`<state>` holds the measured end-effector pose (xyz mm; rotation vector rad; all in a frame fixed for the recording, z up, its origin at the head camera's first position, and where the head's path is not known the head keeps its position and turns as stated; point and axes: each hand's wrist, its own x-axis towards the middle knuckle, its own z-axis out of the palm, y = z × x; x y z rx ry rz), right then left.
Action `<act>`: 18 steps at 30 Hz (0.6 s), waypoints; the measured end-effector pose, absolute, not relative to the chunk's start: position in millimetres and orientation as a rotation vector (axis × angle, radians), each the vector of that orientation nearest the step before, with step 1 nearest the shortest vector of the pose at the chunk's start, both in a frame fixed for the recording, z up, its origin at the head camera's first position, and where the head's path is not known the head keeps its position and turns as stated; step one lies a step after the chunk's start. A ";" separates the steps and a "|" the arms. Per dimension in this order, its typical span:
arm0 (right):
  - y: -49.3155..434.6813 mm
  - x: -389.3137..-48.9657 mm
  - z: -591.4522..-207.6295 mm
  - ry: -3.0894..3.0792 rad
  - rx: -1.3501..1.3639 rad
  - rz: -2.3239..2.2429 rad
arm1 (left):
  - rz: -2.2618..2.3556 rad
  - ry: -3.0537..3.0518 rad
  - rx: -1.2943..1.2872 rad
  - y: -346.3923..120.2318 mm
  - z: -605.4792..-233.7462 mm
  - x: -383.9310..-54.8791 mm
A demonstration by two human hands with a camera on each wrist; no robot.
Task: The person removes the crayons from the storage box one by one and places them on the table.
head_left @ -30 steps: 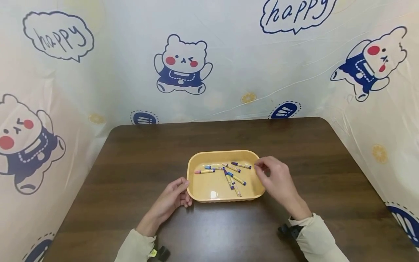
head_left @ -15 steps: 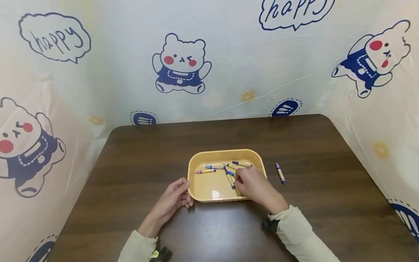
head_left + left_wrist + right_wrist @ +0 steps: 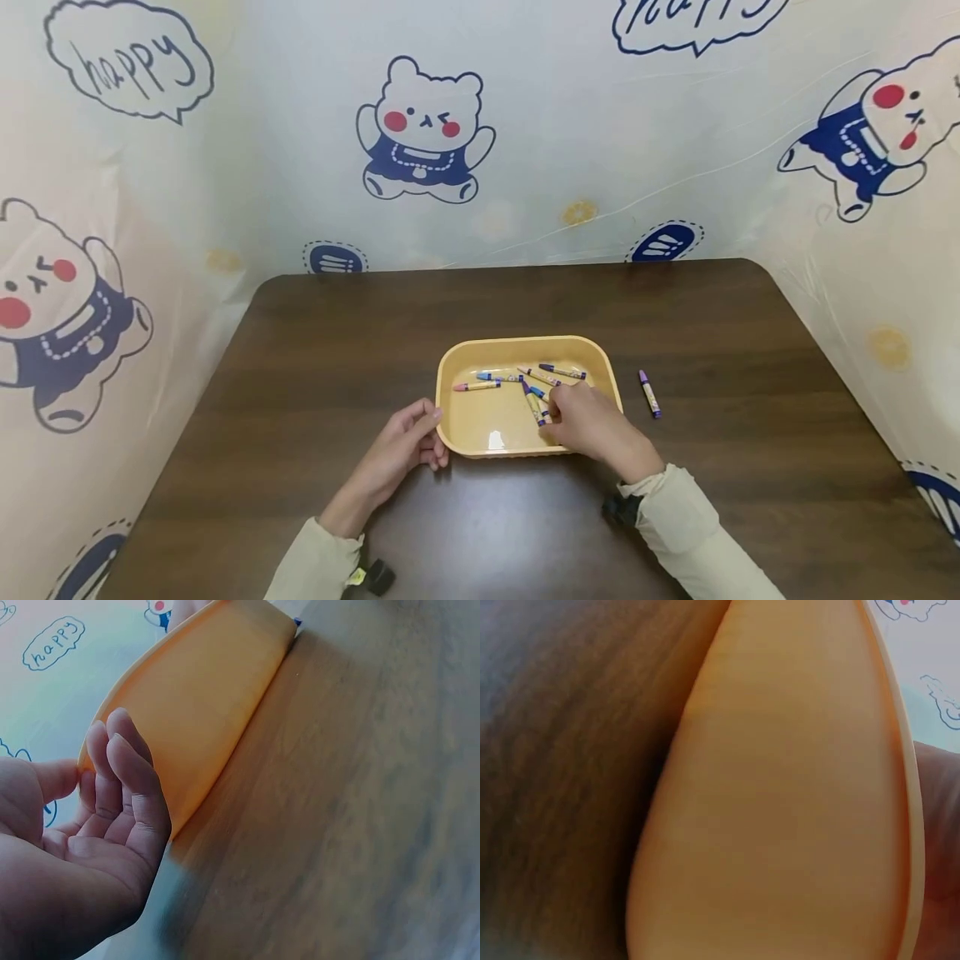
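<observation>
A yellow tray (image 3: 491,433) with raised walls stands on the table and holds several paper-wrapped crayons. Among them are a pink crayon (image 3: 477,386), a light blue crayon (image 3: 491,377), a dark blue crayon (image 3: 562,372) and a purple-tipped crayon (image 3: 533,403). My left hand (image 3: 408,433) pinches the tray's left rim between thumb and fingers; the left wrist view shows this grip against the tray wall (image 3: 210,690). My right hand (image 3: 588,421) reaches into the tray's right side, fingers curled down at the crayons. Its fingertips are partly hidden, so I cannot tell whether they grip one.
A lone purple crayon (image 3: 649,394) lies on the dark wooden table (image 3: 345,350) to the right of the tray. A patterned cloth backdrop (image 3: 525,100) surrounds the table at the back and sides. The right wrist view is mostly filled by the tray's outer wall (image 3: 780,787).
My right hand left the purple crayon on the table beside the tray, then moved left into the tray. My left hand keeps its hold on the rim.
</observation>
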<state>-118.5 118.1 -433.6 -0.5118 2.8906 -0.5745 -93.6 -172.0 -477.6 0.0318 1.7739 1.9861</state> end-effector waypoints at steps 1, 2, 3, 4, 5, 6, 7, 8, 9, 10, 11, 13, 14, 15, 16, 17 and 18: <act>118.4 -119.3 -433.2 2.875 -0.491 -0.573 | 1.988 1.772 0.036 -171.4 -477.3 -94.0; 118.4 -120.0 -432.7 2.861 -0.479 -0.572 | 1.990 1.768 0.037 -171.1 -476.8 -94.0; 118.2 -120.4 -432.3 2.851 -0.473 -0.573 | 1.993 1.761 0.030 -171.1 -476.3 -93.6; 119.0 -121.0 -431.8 2.844 -0.469 -0.577 | 1.993 1.753 0.027 -170.4 -476.0 -94.5; 119.7 -121.6 -431.5 2.844 -0.475 -0.579 | 1.996 1.749 0.025 -169.8 -475.4 -95.0; 120.4 -122.0 -431.3 2.846 -0.483 -0.579 | 1.999 1.744 0.023 -169.4 -475.0 -95.4; 121.1 -122.3 -431.1 2.849 -0.490 -0.579 | 2.003 1.740 0.015 -169.0 -474.8 -95.6; 121.9 -122.4 -430.7 2.854 -0.499 -0.576 | 2.004 1.741 0.010 -168.6 -474.4 -95.6; 122.8 -122.2 -430.4 2.862 -0.509 -0.569 | 2.001 1.743 0.004 -168.3 -474.2 -95.3; 123.9 -122.2 -430.4 2.868 -0.515 -0.559 | 1.999 1.744 -0.002 -168.1 -474.1 -95.0; 124.8 -122.0 -430.2 2.870 -0.520 -0.548 | 1.995 1.750 -0.008 -167.9 -474.1 -94.6; 126.2 -121.4 -430.1 2.874 -0.534 -0.540 | 1.981 1.763 -0.020 -167.4 -473.5 -93.2; 126.9 -121.1 -430.2 2.875 -0.538 -0.540 | 1.975 1.769 -0.023 -167.1 -473.2 -92.5; 127.6 -120.9 -430.4 2.877 -0.544 -0.540 | 1.970 1.773 -0.022 -166.8 -472.9 -92.1; 128.3 -121.0 -430.4 2.876 -0.545 -0.548 | 1.965 1.777 -0.018 -166.6 -472.8 -92.0; 129.1 -121.1 -430.0 2.879 -0.551 -0.556 | 1.962 1.778 -0.010 -166.2 -472.6 -92.0; 130.0 -121.6 -429.8 2.887 -0.562 -0.564 | 1.961 1.779 -0.001 -165.8 -472.1 -92.3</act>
